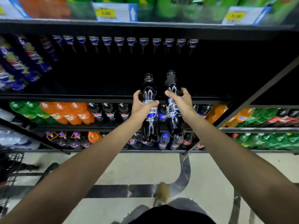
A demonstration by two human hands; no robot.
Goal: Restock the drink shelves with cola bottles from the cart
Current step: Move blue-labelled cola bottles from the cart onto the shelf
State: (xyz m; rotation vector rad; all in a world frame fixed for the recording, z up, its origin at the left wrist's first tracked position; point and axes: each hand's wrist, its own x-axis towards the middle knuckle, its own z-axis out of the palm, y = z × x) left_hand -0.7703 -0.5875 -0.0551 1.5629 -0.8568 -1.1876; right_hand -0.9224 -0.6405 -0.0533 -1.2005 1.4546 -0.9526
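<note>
My left hand [142, 105] wraps its fingers around one cola bottle [149, 113] and my right hand [180, 101] around another [174, 120], both upright just before the dark middle shelf [97, 97].

Before me stands black metal shelving [64, 97], its middle bay dark at the back; price tags [114, 12] sit on the upper shelf edge; beneath me, a pale floor [145, 168] crossed by a dark stripe [113, 190].
</note>
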